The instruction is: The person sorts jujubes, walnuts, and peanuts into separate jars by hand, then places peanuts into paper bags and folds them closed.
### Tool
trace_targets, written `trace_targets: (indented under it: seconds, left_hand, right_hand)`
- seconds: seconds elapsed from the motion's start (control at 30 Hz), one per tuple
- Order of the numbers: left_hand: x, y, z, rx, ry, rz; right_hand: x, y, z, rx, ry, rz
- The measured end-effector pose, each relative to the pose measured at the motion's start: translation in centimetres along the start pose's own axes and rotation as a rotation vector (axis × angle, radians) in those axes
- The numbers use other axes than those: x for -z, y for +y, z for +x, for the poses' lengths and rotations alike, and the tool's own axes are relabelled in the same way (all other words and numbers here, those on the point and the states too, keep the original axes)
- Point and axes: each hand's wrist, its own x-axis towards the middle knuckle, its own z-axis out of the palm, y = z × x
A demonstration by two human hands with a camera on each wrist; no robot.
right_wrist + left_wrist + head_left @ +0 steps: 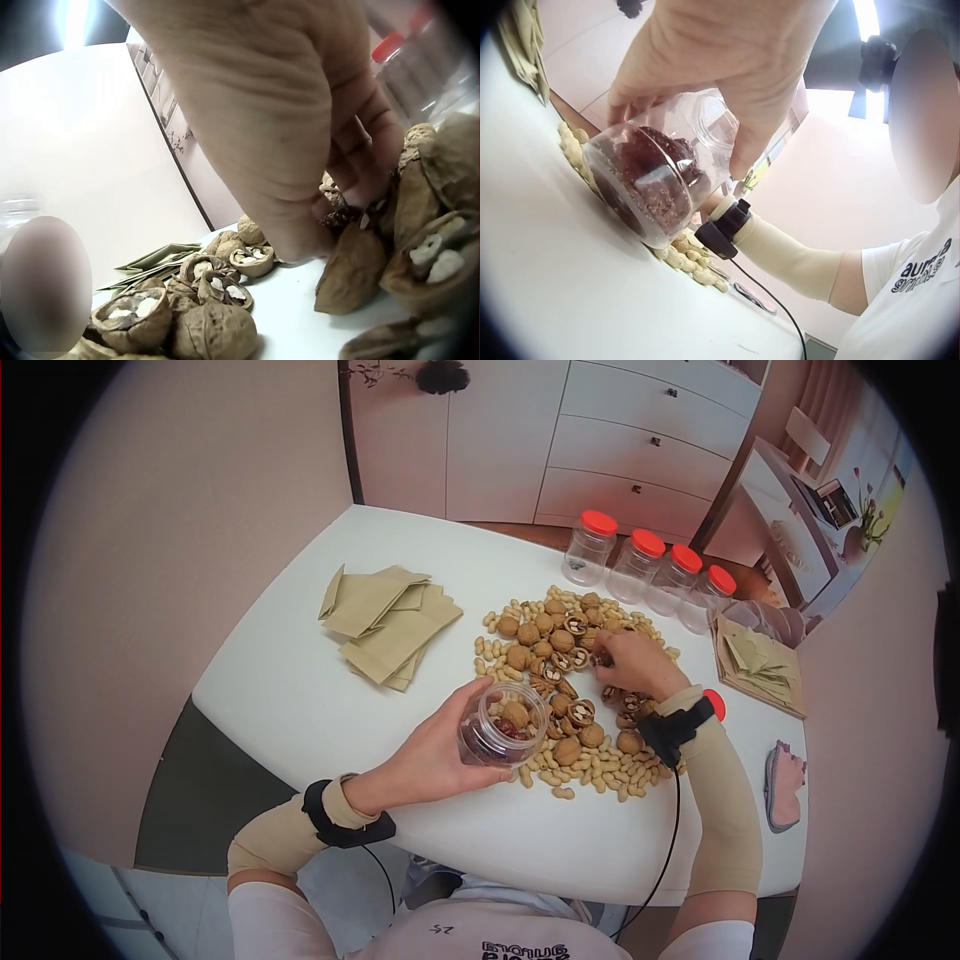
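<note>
My left hand (432, 752) grips a clear, lidless jar (484, 744), tilted above the table's near side. Dark red dried pieces (658, 161) lie inside the jar, and its mouth faces up and to the right in the left wrist view. My right hand (643, 663) is down among the walnuts, right of the jar. Its bent fingertips pinch a small dark red piece (341, 216), partly hidden by the fingers. Whole walnuts (216, 332) and cracked walnuts (580, 712) lie around that hand, with peanuts in shells (600, 768) at the pile's edge.
Clear jars with red lids (598, 524) stand along the table's back right edge. Tan paper bags (385, 622) lie at the left. On the right are a tray of papers (758, 665), a loose red lid (714, 705) and a pink-grey cloth item (785, 785).
</note>
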Motion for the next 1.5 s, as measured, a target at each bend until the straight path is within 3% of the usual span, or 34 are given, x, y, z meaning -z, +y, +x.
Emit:
trace_targets:
  seconds: [0.13,0.27,0.33,0.43,0.57,0.63,0.7,0.8,1.23,1.33,1.4,1.43,1.5]
  left_hand:
    - [0.0,-0.2,0.1,-0.006,-0.002,-0.026]
    - [-0.1,-0.5,0.1,-0.010,-0.011,-0.022]
    - [-0.1,-0.1,0.2,-0.020,0.008,-0.009]
    - [-0.1,-0.2,0.2,-0.036,0.005,-0.017]
    - [-0.1,0.3,0.0,0.003,-0.003,-0.006]
    - [-0.1,0.1,0.0,-0.003,0.001,-0.014]
    - [-0.2,0.0,0.0,-0.003,0.000,-0.030]
    - [-0.1,-0.1,0.1,0.004,-0.001,-0.050]
    - [0.0,0.2,0.0,0.028,-0.005,-0.036]
    - [0.0,0.1,0.0,0.005,-0.005,-0.006]
    - [0.0,0.1,0.1,0.020,-0.003,-0.029]
    - [0.0,0.1,0.1,0.027,-0.004,-0.050]
    - [-0.1,0.4,0.1,0.018,-0.005,-0.029]
  right_hand:
    - [3.7,-2.6,-1.2,0.096,0.158,0.235]
    - [7.7,-7.8,-3.8,0.071,0.063,0.517]
    - [7.6,-8.9,-4.3,0.408,0.152,0.571]
    - [7.7,-9.8,-4.6,0.401,0.057,0.541]
    - [6.4,-6.3,-2.8,0.209,0.239,0.431]
    - [4.8,-2.8,-1.5,0.059,0.240,0.258]
    - [2.7,0.4,-0.4,-0.065,0.119,0.091]
    - [1.3,1.3,-0.1,-0.166,0.062,-0.034]
    - [-1.3,1.5,0.5,-0.106,0.071,-0.076]
    - [1.6,-0.6,-0.4,-0.074,0.137,0.006]
    - [3.6,-2.3,-1.1,0.018,0.229,0.328]
    - [4.7,-3.6,-1.8,0.011,0.226,0.334]
    - [6.6,-6.5,-2.9,0.161,0.141,0.676]
